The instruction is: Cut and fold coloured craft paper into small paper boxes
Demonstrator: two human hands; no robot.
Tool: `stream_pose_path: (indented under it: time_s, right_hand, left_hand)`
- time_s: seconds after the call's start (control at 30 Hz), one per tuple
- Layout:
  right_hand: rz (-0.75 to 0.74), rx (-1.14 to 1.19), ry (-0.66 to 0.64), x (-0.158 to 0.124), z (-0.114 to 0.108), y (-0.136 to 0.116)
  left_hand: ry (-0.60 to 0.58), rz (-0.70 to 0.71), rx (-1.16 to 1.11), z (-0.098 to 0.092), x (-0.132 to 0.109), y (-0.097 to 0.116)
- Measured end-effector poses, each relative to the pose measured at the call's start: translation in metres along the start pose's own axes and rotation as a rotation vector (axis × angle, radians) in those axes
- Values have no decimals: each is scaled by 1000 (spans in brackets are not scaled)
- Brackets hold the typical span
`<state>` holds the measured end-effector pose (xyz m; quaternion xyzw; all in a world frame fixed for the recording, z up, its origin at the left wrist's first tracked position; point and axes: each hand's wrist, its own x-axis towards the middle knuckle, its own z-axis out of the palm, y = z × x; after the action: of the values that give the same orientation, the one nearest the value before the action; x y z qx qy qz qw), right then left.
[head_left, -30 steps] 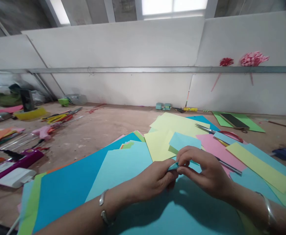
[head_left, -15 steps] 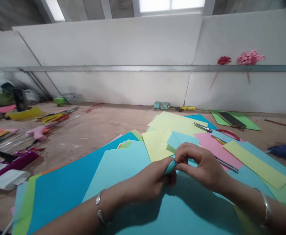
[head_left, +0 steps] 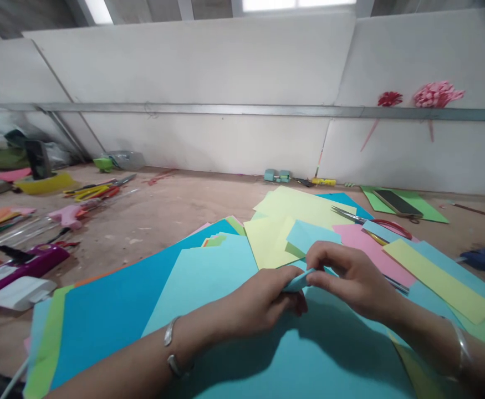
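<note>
My left hand (head_left: pixel 263 302) and my right hand (head_left: pixel 350 280) meet over a spread of coloured paper sheets. Both pinch a small folded piece of light blue paper (head_left: pixel 297 281) between fingertips and thumbs. Under the hands lies a large light blue sheet (head_left: pixel 309 360) on top of a darker blue sheet (head_left: pixel 113 316). Each wrist wears a silver bangle.
Yellow sheets (head_left: pixel 292 213), a pink sheet (head_left: pixel 362 246) and a yellow strip (head_left: pixel 437 277) lie beyond my hands. Red-handled scissors (head_left: pixel 375 224) rest on them. A phone (head_left: pixel 396 202) lies on green paper at the right. A pink glue gun (head_left: pixel 70 213), purple tool (head_left: pixel 21 266) and more scissors (head_left: pixel 96 191) sit left.
The hands keep working the small blue piece between the fingertips; they have shifted slightly and the piece has turned a little. The view has tilted a bit.
</note>
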<state>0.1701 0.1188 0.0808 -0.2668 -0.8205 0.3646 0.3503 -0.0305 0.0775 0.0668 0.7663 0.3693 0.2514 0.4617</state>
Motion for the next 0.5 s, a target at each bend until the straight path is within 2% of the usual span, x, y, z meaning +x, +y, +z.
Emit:
stream_pose_path:
  time_s: [0.1,0.23,0.37,0.5]
  right_hand:
    - [156,157,31,4,-6,7]
    - [246,342,48,5,-5,15]
    - [316,499,22,5,-1,17]
    - [227,327,78,4,-1,11]
  left_hand:
    - [16,-159,-137,-2,2,5]
    - [13,-294,-270,-3,3,5]
    - [40,-263,-179,-3,3,2]
    - [45,-182,-107,-3,3,2]
